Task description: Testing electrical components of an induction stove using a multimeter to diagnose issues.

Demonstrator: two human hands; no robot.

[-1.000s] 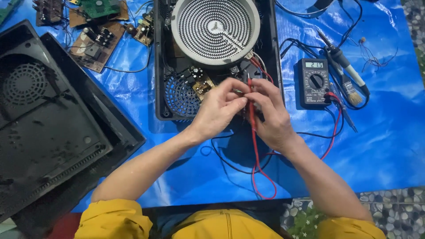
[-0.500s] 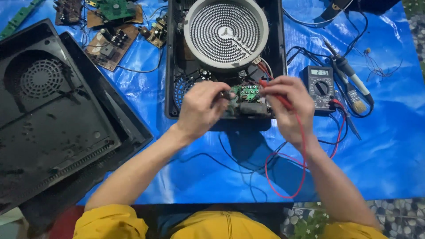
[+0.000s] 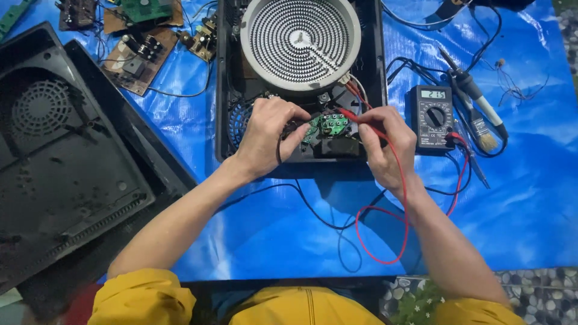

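Observation:
An opened electric cooker base (image 3: 224, 84) with a round coil heating plate (image 3: 300, 41) lies on a blue tarp (image 3: 518, 198). At its near edge sits a small green circuit board (image 3: 330, 124). My left hand (image 3: 265, 135) grips a black test probe against the left side of that board. My right hand (image 3: 385, 144) pinches a red test probe (image 3: 355, 116), its tip on the board's right side. The red lead (image 3: 385, 241) loops down over the tarp toward a grey multimeter (image 3: 432, 118), which lies just right of my right hand.
A black cooker cover (image 3: 66, 162) with a fan grille lies at the left. Several loose circuit boards (image 3: 135, 51) sit at the upper left. A soldering iron (image 3: 472, 90) and a small brush (image 3: 481, 135) lie right of the meter. Pebbled floor (image 3: 542, 295) borders the tarp.
My hands, first bunched together over the leads, have moved apart and up to the green board. Each probe now rests on it, and the red lead's loop has shifted right.

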